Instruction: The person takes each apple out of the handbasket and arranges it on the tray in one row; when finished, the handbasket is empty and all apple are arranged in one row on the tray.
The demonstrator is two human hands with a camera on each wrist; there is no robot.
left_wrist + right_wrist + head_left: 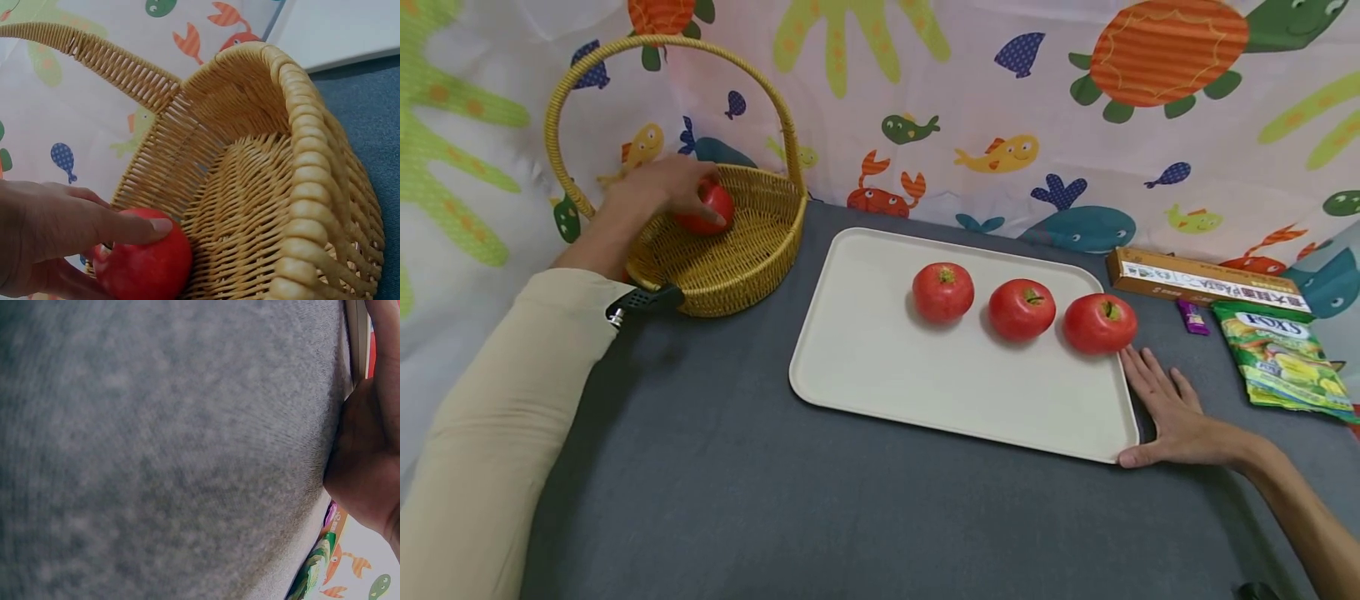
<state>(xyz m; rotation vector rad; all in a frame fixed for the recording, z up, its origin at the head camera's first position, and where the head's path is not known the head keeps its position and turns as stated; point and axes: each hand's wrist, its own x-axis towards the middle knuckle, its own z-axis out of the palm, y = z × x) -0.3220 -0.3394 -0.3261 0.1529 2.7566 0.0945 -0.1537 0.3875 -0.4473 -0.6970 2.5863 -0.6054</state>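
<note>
My left hand (662,190) reaches under the handle of a yellow wicker basket (737,287) and grips a red apple (718,205) over the basket's left part. In the left wrist view, thumb and fingers lie around that apple (150,259), close to the woven wall. A white rectangular tray (880,350) lies right of the basket. Three red apples stand in a row on it: a left one (943,292), a middle one (1022,310) and a right one (1099,323) near the edge. My right hand (1176,425) rests with fingers spread against the tray's right edge.
Behind the tray's right end lies a long brown box (1210,279). A small purple packet (1193,317) and a green snack bag (1285,358) lie right of it. A printed sea-animal cloth (850,108) hangs behind the dark grey table (850,508).
</note>
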